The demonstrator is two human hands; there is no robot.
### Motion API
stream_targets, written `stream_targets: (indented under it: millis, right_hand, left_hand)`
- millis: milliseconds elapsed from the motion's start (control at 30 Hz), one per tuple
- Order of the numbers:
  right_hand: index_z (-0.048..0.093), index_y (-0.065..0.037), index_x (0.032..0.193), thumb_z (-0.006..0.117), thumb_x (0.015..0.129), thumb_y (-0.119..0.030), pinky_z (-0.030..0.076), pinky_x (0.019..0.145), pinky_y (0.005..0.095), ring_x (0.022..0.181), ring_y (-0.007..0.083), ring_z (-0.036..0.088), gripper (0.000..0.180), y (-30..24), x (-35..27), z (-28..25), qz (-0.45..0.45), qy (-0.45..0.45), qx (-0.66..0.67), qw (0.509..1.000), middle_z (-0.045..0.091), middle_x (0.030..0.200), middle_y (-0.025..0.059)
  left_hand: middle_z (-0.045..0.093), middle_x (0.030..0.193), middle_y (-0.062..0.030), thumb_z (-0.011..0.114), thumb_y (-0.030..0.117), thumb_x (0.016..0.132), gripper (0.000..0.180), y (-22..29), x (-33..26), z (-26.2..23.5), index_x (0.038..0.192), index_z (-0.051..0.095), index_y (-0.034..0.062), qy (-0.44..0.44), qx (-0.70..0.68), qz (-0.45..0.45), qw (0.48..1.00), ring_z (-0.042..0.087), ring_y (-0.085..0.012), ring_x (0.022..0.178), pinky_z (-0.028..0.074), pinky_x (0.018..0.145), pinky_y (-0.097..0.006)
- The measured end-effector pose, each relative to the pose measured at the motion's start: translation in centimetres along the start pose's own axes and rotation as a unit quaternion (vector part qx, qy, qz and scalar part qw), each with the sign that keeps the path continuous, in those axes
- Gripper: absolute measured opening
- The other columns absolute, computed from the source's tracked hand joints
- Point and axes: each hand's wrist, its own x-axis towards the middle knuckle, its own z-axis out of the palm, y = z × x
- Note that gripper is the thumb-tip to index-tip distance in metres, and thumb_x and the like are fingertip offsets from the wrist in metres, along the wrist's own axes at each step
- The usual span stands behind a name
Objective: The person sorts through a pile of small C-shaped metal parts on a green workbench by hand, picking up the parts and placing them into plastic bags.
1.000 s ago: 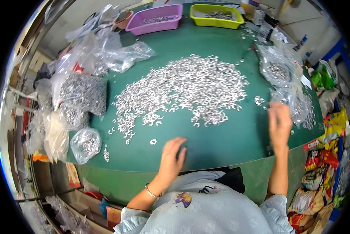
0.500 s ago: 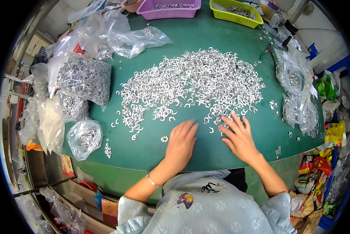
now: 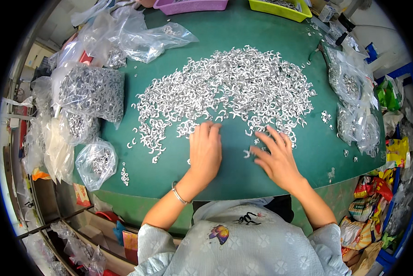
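Note:
A wide heap of small silvery C-shaped metal pieces (image 3: pixel 261 87) covers the middle of the green table (image 3: pixel 243 179). My left hand (image 3: pixel 205 149) lies palm down with its fingers stretched forward, the tips at the heap's near edge beside a small cluster of pieces. To its right, my right hand (image 3: pixel 277 161) is spread over the near right fringe of the heap, fingertips among loose pieces. One blurred metal piece (image 3: pixel 247 152) lies just left of the right thumb and index finger. Neither hand visibly grips anything; what lies under the palms is hidden.
Clear plastic bags of metal parts (image 3: pixel 93 89) crowd the left side, with a smaller open bag (image 3: pixel 97 164) nearer. More bags (image 3: pixel 356 129) lie at right. A purple tray (image 3: pixel 192 6) and a yellow-green tray (image 3: pixel 280 10) stand at the back. Packets (image 3: pixel 376 193) sit beyond the right edge.
My left hand has moved forward and slightly left to the heap's edge. My right hand has shifted slightly left, and a loose piece now shows left of its thumb. The view has shifted slightly.

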Motion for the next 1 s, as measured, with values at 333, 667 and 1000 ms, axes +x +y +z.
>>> stream_targets:
  millis: [333,667,1000]
  right_hand:
    - [0.070,-0.011,0.108,0.072,0.078,-0.014,0.030,0.102,0.0509,0.128,0.0354,0.042,0.030,-0.4,-3.1,-1.3,0.030,0.000,-0.006,1.000,0.053,0.129,0.0109]
    - [0.067,-0.006,0.105,0.072,0.075,-0.009,0.032,0.095,0.0484,0.115,0.0314,0.049,0.031,-0.8,-4.2,0.0,0.078,0.069,-0.012,0.994,0.057,0.117,0.0094]
    - [0.064,0.001,0.112,0.068,0.078,-0.005,0.041,0.091,0.0428,0.109,0.0332,0.053,0.034,-2.2,-4.0,0.1,0.035,0.091,0.091,0.991,0.059,0.118,0.0132]
  left_hand:
    - [0.054,0.109,-0.0112,0.068,0.005,0.081,0.033,4.0,-3.7,1.2,0.113,0.059,0.0024,-0.127,-0.124,0.049,0.983,0.053,-0.0285,0.095,0.042,0.079,-0.038]
    - [0.052,0.105,-0.0131,0.069,0.000,0.078,0.031,4.4,-4.7,0.7,0.107,0.060,0.0008,-0.107,-0.147,0.009,0.983,0.051,-0.0315,0.091,0.045,0.079,-0.040]
    - [0.053,0.111,-0.0144,0.066,-0.004,0.079,0.037,4.8,-5.2,-1.4,0.114,0.058,0.0014,-0.084,-0.165,-0.010,0.983,0.051,-0.0327,0.098,0.043,0.087,-0.041]
